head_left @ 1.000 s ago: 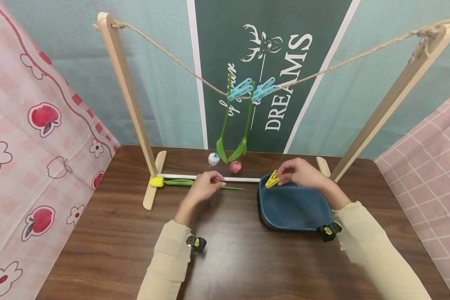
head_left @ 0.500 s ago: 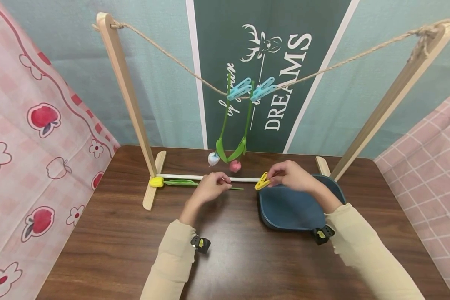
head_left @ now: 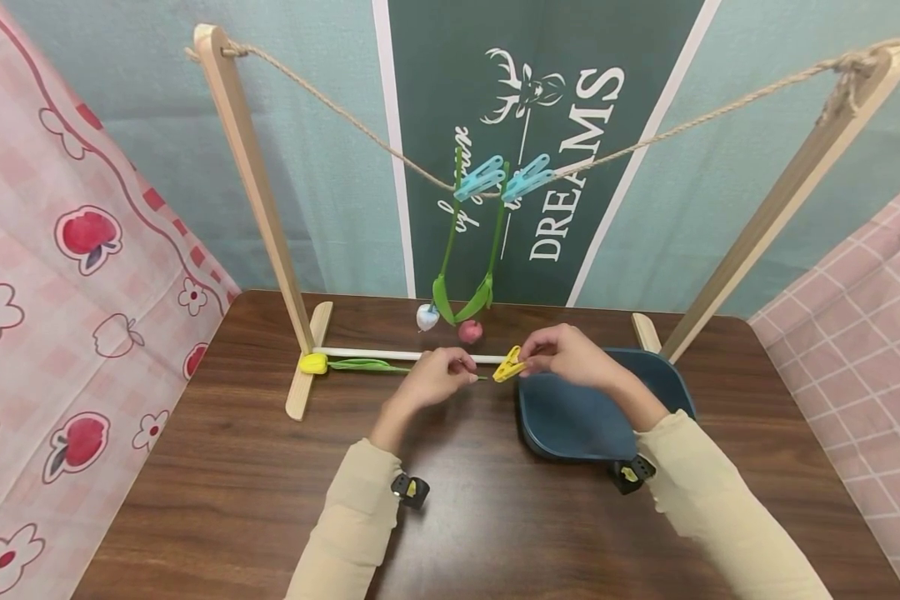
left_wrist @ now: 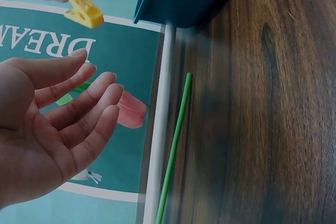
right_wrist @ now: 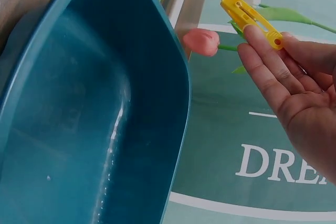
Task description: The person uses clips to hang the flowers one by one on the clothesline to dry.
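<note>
My right hand (head_left: pixel 570 358) pinches a yellow clothespin (head_left: pixel 508 365) between thumb and fingers, over the left rim of the blue basin (head_left: pixel 592 412). In the right wrist view the clothespin (right_wrist: pixel 252 20) points away from the fingertips. My left hand (head_left: pixel 438 377) hovers above the stem of a yellow tulip (head_left: pixel 314 363) lying on the table. The left wrist view shows that left hand (left_wrist: pixel 63 119) with loosely bent fingers and nothing in them, apart from the green stem (left_wrist: pixel 176 150). Two blue clothespins (head_left: pixel 527 177) hold a white tulip (head_left: pixel 427 317) and a pink tulip (head_left: pixel 470 332) upside down on the rope.
A rope (head_left: pixel 330 104) sags between two wooden posts (head_left: pixel 258 192) standing on the brown table (head_left: pixel 480 517). A white rod (head_left: pixel 375 354) joins their feet, running behind the yellow tulip. Printed curtains (head_left: pixel 90 333) enclose the back and sides.
My right hand has carried the yellow clothespin left, from over the basin to past its rim. My left hand has shifted right along the tulip stem, toward the stem's end.
</note>
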Action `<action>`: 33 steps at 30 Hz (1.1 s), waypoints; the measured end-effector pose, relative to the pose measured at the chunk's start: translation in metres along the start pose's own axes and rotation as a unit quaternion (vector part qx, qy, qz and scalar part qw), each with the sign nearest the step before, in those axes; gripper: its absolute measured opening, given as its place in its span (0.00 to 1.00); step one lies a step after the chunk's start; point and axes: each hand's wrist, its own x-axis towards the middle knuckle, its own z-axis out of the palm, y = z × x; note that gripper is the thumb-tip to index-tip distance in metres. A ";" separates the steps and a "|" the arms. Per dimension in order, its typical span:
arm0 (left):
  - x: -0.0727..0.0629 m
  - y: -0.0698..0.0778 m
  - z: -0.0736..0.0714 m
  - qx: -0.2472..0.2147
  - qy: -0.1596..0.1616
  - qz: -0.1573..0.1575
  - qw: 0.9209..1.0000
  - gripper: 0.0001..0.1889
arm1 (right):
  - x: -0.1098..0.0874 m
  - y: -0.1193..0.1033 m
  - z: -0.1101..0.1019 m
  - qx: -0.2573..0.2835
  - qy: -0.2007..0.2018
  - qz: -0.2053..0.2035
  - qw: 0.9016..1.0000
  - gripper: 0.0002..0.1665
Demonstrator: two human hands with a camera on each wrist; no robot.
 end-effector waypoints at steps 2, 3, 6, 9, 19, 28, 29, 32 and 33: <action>0.001 0.000 0.001 0.000 -0.006 0.007 1.000 0.06 | 0.001 0.000 0.002 0.001 0.001 -0.003 1.000 0.04; 0.001 0.000 0.002 0.000 -0.009 0.011 1.000 0.07 | 0.001 0.000 0.003 0.002 0.001 -0.003 1.000 0.04; 0.002 0.002 0.004 0.005 -0.014 0.019 1.000 0.07 | 0.001 -0.001 0.005 0.002 0.003 -0.003 1.000 0.04; 0.002 0.004 0.006 0.009 -0.018 0.023 1.000 0.07 | 0.001 0.000 0.006 0.002 0.005 0.000 1.000 0.04; 0.000 0.008 0.009 0.004 -0.030 0.018 0.999 0.05 | 0.001 -0.002 0.012 0.003 0.011 -0.012 1.000 0.04; 0.000 0.009 0.009 0.009 -0.028 0.029 0.999 0.03 | 0.001 -0.001 0.014 -0.005 0.010 -0.012 1.000 0.04; 0.000 0.009 0.009 0.009 -0.028 0.030 0.999 0.03 | 0.001 -0.001 0.014 -0.006 0.010 -0.013 1.000 0.04; 0.000 0.008 0.009 0.008 -0.029 0.033 0.999 0.02 | 0.001 -0.001 0.013 -0.004 0.009 -0.009 1.000 0.04; 0.000 0.008 0.009 0.009 -0.029 0.035 0.999 0.02 | 0.002 -0.001 0.013 -0.003 0.009 -0.005 1.000 0.05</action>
